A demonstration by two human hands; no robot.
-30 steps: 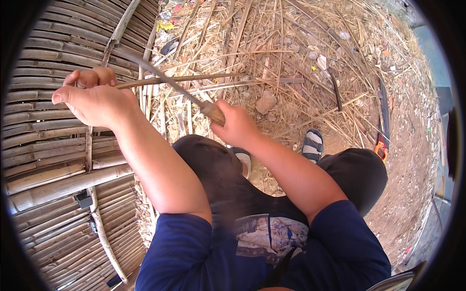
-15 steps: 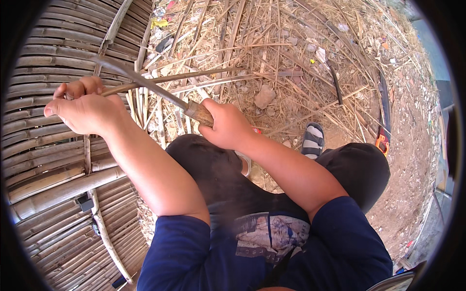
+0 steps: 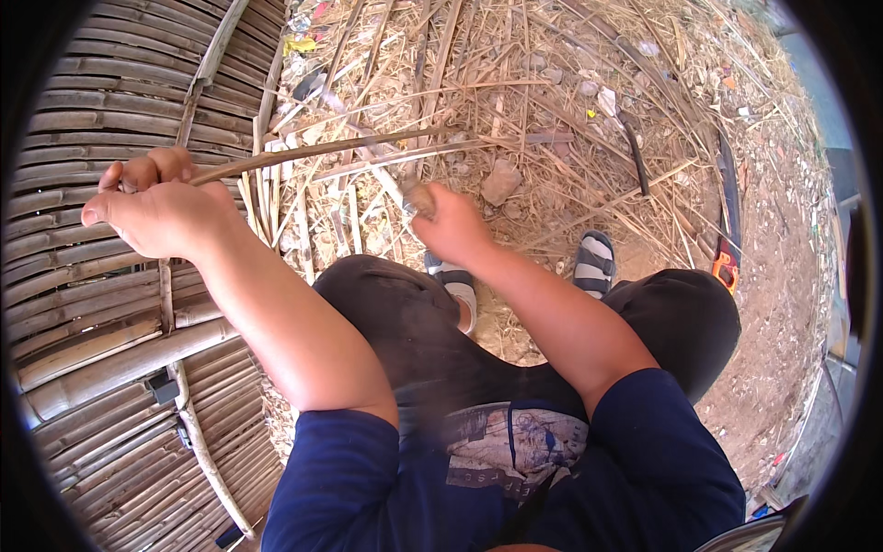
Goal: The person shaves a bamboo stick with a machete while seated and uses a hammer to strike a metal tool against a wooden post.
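Observation:
My left hand [image 3: 156,201] is closed round the near end of a thin bamboo strip [image 3: 322,147], which stretches to the right over the littered ground. My right hand [image 3: 451,225] grips a long knife by its wooden handle [image 3: 418,201]. Its blade [image 3: 372,156], pale and smeared by motion, points away and to the left, crossing the strip in the picture. Whether blade and strip touch, I cannot tell.
Bamboo slats [image 3: 101,156] form a surface along the left side. Straw, split strips and stones such as this rock [image 3: 501,182] litter the ground. A saw with an orange handle [image 3: 726,270] lies at the right, beyond my knee. My sandalled feet [image 3: 594,264] are below.
My right hand has moved a little to the right, and the knife has swung away from my left hand to point farther forward. The left hand and strip have hardly moved.

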